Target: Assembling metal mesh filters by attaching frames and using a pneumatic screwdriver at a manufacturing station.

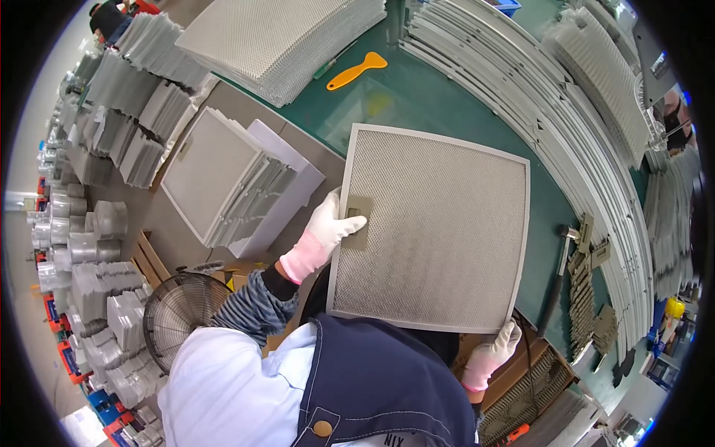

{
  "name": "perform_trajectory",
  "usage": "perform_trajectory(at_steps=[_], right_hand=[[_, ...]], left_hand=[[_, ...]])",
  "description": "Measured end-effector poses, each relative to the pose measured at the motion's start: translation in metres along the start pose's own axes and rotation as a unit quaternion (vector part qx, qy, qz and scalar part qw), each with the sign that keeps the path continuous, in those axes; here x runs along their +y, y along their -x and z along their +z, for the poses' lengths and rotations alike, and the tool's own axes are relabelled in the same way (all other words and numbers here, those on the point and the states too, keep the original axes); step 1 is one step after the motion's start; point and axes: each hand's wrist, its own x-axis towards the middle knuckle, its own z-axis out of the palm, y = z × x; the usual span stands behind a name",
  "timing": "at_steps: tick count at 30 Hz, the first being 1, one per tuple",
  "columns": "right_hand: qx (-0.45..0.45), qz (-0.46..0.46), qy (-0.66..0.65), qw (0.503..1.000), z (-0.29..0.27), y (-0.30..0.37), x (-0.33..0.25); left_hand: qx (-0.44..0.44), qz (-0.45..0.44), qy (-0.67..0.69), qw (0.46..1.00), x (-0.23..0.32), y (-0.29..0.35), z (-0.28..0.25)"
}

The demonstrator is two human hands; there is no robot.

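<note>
A square metal mesh filter panel with a light frame is held up over the front of the green bench. My left hand, in a white and pink glove, grips its left edge, the thumb lying over a small grey-brown latch plate. At the lower right corner, my right hand, gloved alike, closes its fingers on the frame. Right of the panel lie a black-handled hammer and a pile of small grey-brown plates.
Behind the panel, an orange scraper lies on the green bench top beside a tall stack of mesh sheets. Long metal frame strips curve along the right. Finished panels stand stacked at left, near a black fan.
</note>
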Motion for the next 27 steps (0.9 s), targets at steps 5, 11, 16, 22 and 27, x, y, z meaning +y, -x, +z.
perform_trajectory(at_steps=[5, 11, 16, 22, 27], right_hand=[[-0.045, -0.252, 0.359, 0.898, -0.001, -0.020, -0.074], [-0.523, -0.502, 0.347, 0.595, 0.182, -0.002, -0.104], [-0.593, -0.523, 0.352, 0.502, 0.226, 0.004, -0.062], [-0.612, -0.503, 0.349, 0.501, 0.226, 0.003, -0.061], [-0.608, -0.512, 0.342, 0.500, 0.227, 0.002, -0.058]], left_hand=[[-0.074, -0.049, 0.042, 0.995, 0.012, -0.013, 0.002], [-0.103, -0.103, 0.120, 0.982, 0.010, -0.010, -0.009], [-0.092, -0.117, 0.185, 0.971, 0.003, -0.018, 0.003], [-0.142, -0.102, 0.214, 0.961, -0.002, -0.016, -0.004], [-0.097, -0.095, 0.195, 0.971, -0.006, -0.013, 0.006]])
